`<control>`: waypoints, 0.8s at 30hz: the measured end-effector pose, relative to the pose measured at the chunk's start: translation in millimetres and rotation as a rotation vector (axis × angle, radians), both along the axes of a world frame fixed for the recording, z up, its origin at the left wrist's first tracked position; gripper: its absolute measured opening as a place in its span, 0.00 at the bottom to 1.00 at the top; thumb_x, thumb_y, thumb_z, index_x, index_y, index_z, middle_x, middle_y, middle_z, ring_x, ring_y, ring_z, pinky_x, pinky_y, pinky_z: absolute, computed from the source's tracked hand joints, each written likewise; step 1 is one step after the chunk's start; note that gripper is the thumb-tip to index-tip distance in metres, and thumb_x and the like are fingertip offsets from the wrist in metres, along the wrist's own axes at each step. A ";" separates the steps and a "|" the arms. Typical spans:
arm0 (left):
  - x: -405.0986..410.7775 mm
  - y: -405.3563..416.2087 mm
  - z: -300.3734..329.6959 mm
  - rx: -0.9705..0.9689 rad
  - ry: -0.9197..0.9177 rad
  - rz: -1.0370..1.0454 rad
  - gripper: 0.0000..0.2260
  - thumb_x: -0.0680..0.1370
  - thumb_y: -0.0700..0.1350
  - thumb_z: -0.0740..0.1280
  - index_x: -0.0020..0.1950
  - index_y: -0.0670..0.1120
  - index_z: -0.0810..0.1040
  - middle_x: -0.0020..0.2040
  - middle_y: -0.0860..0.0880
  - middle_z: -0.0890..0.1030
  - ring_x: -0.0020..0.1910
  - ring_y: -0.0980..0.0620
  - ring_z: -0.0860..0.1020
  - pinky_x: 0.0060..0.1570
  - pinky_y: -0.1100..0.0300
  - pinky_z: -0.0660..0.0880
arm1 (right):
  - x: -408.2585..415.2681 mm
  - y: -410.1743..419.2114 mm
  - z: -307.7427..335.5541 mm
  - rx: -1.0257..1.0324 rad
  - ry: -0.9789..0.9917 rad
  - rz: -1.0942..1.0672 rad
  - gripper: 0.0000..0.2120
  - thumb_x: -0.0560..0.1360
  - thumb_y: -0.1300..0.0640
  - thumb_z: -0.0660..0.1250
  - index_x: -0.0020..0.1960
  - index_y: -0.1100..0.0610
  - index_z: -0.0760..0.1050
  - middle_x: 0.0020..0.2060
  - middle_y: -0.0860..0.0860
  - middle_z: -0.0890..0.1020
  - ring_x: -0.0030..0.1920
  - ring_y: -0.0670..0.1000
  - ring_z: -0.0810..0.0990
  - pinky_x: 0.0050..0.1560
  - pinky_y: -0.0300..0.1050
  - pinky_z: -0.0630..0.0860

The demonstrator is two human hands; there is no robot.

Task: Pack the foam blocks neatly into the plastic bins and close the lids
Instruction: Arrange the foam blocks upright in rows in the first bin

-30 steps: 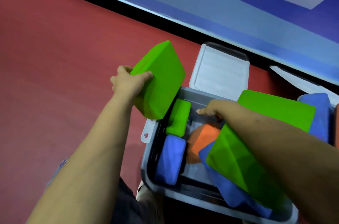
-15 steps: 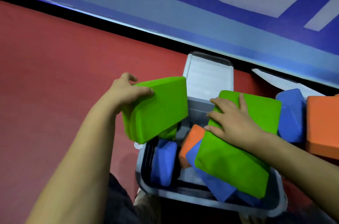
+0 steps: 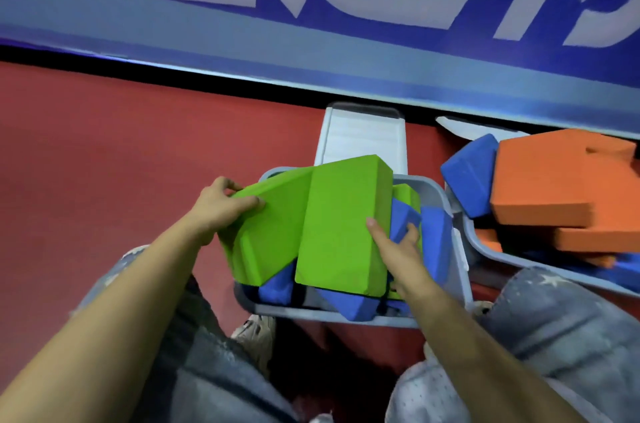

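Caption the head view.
Both hands press two green blocks into the near bin, lid open.

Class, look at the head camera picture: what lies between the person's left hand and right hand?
Two green foam blocks lie side by side between the left hand and right hand, over the bin, in the head view.

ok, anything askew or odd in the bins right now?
Yes. Two large green foam blocks sit tilted above the rim of the near grey plastic bin, not flat. The neighbouring bin is overfilled with orange foam slabs, so neither lid would close.
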State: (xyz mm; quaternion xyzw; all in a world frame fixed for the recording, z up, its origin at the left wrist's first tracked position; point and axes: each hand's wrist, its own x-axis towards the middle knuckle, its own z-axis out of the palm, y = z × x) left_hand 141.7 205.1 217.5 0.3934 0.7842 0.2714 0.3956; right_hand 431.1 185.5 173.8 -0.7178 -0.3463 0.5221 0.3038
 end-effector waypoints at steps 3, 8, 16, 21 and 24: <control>5.1 -14.2 2.1 0.014 0.046 0.006 0.30 0.58 0.59 0.75 0.55 0.47 0.74 0.57 0.41 0.76 0.50 0.45 0.75 0.32 0.58 0.67 | 0.0 -15.3 -5.3 0.035 -0.037 0.065 0.57 0.62 0.35 0.73 0.77 0.48 0.41 0.76 0.55 0.52 0.75 0.55 0.57 0.73 0.51 0.58; 14.2 -27.0 12.0 0.065 0.102 0.012 0.30 0.57 0.58 0.72 0.54 0.48 0.74 0.57 0.41 0.75 0.51 0.45 0.74 0.37 0.57 0.68 | 11.8 -15.5 -9.3 0.023 0.156 0.068 0.64 0.54 0.32 0.76 0.77 0.45 0.40 0.76 0.52 0.55 0.73 0.53 0.61 0.72 0.54 0.62; 12.5 -35.5 14.9 0.138 0.008 0.102 0.34 0.52 0.63 0.72 0.53 0.49 0.73 0.57 0.41 0.76 0.48 0.45 0.77 0.33 0.58 0.70 | 45.7 -2.0 -9.4 0.063 0.287 0.099 0.35 0.72 0.43 0.69 0.74 0.46 0.59 0.70 0.47 0.70 0.63 0.50 0.76 0.62 0.59 0.74; 11.4 -45.2 -9.8 0.114 -0.124 0.139 0.32 0.55 0.61 0.74 0.54 0.49 0.72 0.57 0.42 0.75 0.51 0.44 0.77 0.36 0.56 0.72 | 30.1 6.8 1.2 0.050 0.062 0.136 0.45 0.54 0.27 0.66 0.64 0.50 0.71 0.61 0.48 0.78 0.58 0.51 0.78 0.63 0.56 0.74; 3.8 -43.7 -15.7 0.109 -0.174 0.167 0.31 0.56 0.59 0.75 0.54 0.49 0.72 0.57 0.43 0.76 0.52 0.43 0.78 0.42 0.49 0.77 | 14.6 5.2 18.9 -0.049 0.052 0.174 0.36 0.64 0.28 0.62 0.62 0.52 0.69 0.58 0.50 0.77 0.56 0.53 0.77 0.54 0.52 0.75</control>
